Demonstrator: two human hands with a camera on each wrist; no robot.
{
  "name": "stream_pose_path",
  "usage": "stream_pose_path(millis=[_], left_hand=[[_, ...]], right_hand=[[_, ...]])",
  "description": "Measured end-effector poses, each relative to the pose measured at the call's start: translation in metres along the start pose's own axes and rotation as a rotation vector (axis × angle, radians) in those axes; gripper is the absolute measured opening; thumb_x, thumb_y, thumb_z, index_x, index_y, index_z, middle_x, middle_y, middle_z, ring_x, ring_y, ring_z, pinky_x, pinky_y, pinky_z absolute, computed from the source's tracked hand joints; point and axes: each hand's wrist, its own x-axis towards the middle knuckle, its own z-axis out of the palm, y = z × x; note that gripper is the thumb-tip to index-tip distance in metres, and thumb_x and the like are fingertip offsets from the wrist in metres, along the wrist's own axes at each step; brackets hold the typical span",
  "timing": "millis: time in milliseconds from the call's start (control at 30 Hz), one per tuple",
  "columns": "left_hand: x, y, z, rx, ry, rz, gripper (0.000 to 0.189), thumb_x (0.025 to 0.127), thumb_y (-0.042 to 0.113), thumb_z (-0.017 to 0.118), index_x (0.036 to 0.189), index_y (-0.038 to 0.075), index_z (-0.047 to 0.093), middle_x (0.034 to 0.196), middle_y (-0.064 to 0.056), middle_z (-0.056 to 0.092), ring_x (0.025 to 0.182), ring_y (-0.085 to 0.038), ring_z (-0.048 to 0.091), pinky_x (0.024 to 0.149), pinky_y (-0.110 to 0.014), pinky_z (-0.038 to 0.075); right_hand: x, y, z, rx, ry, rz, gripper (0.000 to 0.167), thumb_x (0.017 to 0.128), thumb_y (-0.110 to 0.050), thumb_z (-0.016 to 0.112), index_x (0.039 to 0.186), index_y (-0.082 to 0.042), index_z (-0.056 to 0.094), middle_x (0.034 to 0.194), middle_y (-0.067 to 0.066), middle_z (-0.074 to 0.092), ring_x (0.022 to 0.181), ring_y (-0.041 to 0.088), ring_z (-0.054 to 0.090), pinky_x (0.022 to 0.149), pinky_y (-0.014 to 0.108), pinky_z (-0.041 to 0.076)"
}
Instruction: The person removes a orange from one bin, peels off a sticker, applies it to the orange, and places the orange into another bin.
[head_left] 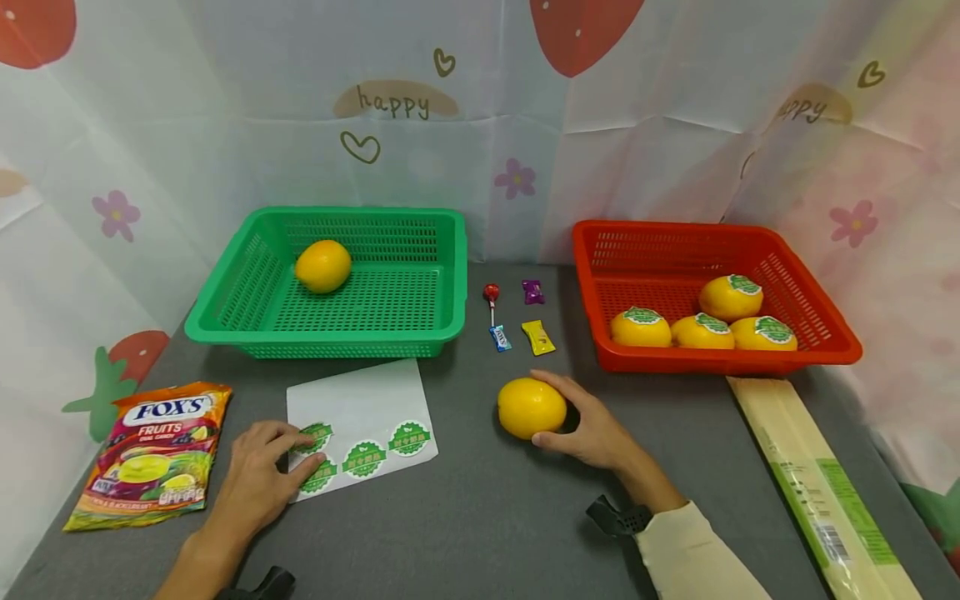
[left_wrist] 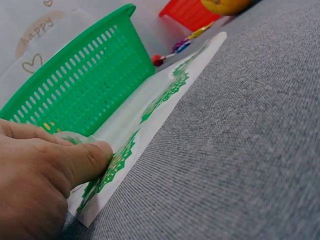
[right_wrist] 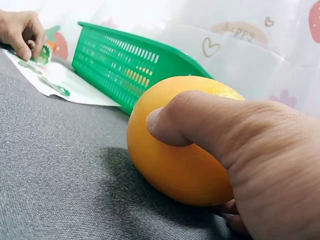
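Note:
My left hand (head_left: 258, 475) is over the left end of a white sticker sheet (head_left: 360, 392), pinching a round green sticker (head_left: 315, 437) between thumb and fingers. That sticker stands raised off the sheet in the right wrist view. Several other green stickers (head_left: 364, 458) lie flat along the sheet's near edge. With thumb and fingers round its right side, my right hand (head_left: 592, 425) grips a yellow lemon (head_left: 531, 407) low over the grey table. No sticker shows on this lemon's visible side.
Behind the sheet, a green basket (head_left: 352, 336) holds one lemon (head_left: 323, 266). The red basket (head_left: 690, 360) holds several stickered lemons (head_left: 641, 327). Between them lie a lollipop (head_left: 491, 293) and small wrapped candies (head_left: 537, 337). A candy bag (head_left: 153, 454) lies left, a long noodle-like packet (head_left: 821, 492) right.

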Motion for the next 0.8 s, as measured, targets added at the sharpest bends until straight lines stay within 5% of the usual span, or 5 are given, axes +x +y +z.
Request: stream_pose_path(millis=[167,500,600,800], left_hand=[[0.0,-0.003,-0.001,-0.002,-0.076,0.03,0.057,0.071,0.004,0.083,0.123,-0.006,0.062,0.105,-0.015,0.058,0.101,-0.034,0.05,0.087,-0.062,0.027],[0.008,-0.002,-0.001,-0.063,-0.097,0.024,0.077,0.072,0.003,0.083,0.14,-0.002,0.047,0.118,-0.019,0.055,0.107,-0.039,0.051,0.087,-0.062,0.034],[0.008,0.0,-0.001,-0.057,-0.042,-0.006,0.073,0.068,0.009,0.086,0.133,0.0,0.055,0.115,-0.016,0.056,0.105,-0.037,0.051,0.085,-0.059,0.035],[0.017,0.019,-0.003,-0.197,0.183,-0.005,0.055,0.064,0.003,0.086,0.117,0.001,0.068,0.106,-0.011,0.062,0.1,-0.016,0.054,0.091,-0.022,0.037]], right_hand=[[0.001,0.0,0.002,0.011,0.002,0.007,0.079,0.078,-0.016,0.081,0.147,-0.016,0.042,0.143,0.004,0.043,0.118,0.028,0.044,0.1,0.058,0.03],[-0.005,-0.04,-0.007,-0.007,-0.003,0.003,0.073,0.079,-0.009,0.077,0.144,-0.008,0.043,0.141,0.014,0.045,0.116,0.032,0.046,0.098,0.059,0.031],[-0.006,-0.043,-0.008,-0.012,-0.002,-0.003,0.073,0.079,-0.01,0.077,0.144,-0.008,0.043,0.141,0.014,0.045,0.116,0.032,0.046,0.098,0.06,0.031],[-0.004,-0.033,-0.003,-0.011,0.013,-0.015,0.076,0.077,-0.011,0.079,0.144,-0.008,0.043,0.14,0.012,0.046,0.116,0.031,0.047,0.1,0.059,0.031]])
